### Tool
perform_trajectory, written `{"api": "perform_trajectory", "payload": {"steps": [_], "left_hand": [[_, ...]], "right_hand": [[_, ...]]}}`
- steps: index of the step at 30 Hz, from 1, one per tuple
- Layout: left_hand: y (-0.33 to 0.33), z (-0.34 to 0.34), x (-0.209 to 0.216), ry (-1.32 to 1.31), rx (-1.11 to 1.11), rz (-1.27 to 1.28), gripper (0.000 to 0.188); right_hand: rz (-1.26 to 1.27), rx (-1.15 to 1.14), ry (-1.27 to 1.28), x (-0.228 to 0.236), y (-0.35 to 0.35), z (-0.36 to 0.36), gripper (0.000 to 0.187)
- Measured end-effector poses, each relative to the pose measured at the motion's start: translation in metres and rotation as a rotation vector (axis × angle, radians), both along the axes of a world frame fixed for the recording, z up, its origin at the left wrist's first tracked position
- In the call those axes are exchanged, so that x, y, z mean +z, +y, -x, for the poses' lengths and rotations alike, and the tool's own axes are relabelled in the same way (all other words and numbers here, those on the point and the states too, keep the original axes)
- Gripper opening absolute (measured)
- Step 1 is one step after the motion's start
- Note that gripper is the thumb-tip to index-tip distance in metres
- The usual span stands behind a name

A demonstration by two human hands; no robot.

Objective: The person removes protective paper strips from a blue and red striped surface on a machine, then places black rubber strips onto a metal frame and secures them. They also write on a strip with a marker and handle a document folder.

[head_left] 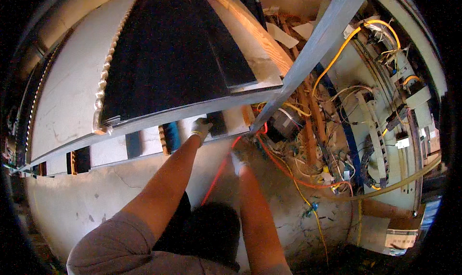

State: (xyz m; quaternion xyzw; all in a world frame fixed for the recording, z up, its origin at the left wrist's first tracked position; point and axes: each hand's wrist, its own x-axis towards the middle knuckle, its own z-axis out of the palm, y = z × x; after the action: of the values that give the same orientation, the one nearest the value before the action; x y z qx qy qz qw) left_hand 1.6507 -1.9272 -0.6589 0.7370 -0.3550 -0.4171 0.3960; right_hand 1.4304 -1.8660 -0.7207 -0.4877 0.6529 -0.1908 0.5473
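My left hand (201, 127), in a pale glove, reaches onto the lower shelf (110, 147) of a grey metal rack. Its fingers bend over the left edge of a dark flat strip (217, 123) lying there. Lower and to the right, my right hand (238, 165), also in a pale glove, hangs low over the concrete floor beside a red cable (222, 165). Its fingers are blurred, and whether they hold anything is not visible. On the upper shelf, above both hands, lies a large black sheet (168, 58) beside a pale board with a ridged edge.
A slanted grey metal post (315, 49) stands right of my hands. Behind it are tangled cables, wood pieces (308, 126) and a dark box-shaped unit (283, 125). Yellow and orange cables (294, 179) cross the floor. A cardboard box (402, 231) sits at the lower right.
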Motion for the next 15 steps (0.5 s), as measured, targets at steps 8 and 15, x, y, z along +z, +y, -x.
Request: {"api": "perform_trajectory", "payload": {"steps": [8,15], "left_hand": [[-0.016,0.028,0.002,-0.053,-0.161,-0.041,0.035],[0.003,-0.014,-0.021,-0.333,-0.275,-0.108,0.048]], "right_hand": [[0.361,-0.104,0.085,0.047,-0.005,0.053,0.050],[1.199,-0.203,0.081,0.366,-0.017,-0.009,0.046]]}}
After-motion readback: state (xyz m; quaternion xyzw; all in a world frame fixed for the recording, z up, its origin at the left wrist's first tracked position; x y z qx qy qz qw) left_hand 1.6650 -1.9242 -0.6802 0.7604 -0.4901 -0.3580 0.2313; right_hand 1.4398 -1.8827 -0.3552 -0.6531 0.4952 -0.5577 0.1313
